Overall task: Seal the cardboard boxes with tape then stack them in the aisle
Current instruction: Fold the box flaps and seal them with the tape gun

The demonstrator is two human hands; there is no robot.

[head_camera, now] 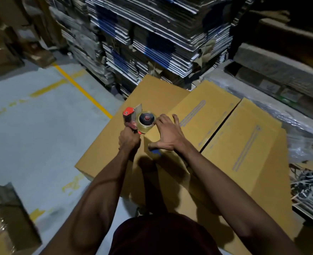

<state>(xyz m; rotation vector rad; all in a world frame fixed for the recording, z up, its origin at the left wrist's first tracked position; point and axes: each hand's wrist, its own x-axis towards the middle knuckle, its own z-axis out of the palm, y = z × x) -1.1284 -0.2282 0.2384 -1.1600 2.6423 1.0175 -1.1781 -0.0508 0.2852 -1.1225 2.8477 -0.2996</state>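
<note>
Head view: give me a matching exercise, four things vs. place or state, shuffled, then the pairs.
Things:
1. tape dispenser
2. right hand
3. box flaps
4. yellow line

States or places:
A. painted on the floor
B. spread on the box top
C. folded shut, seam not yet taped
D. gripped by the left hand

Pairs: 1-D, 2-B, 3-C, 4-A

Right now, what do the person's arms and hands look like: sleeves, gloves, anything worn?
Both arms are bare from the hands up to where they leave view, with no sleeve in sight. The left hand and right hand have no gloves, and no watch, ring or wristband shows. The only clothing in view is a dark maroon garment on the torso at the bottom edge.
</note>
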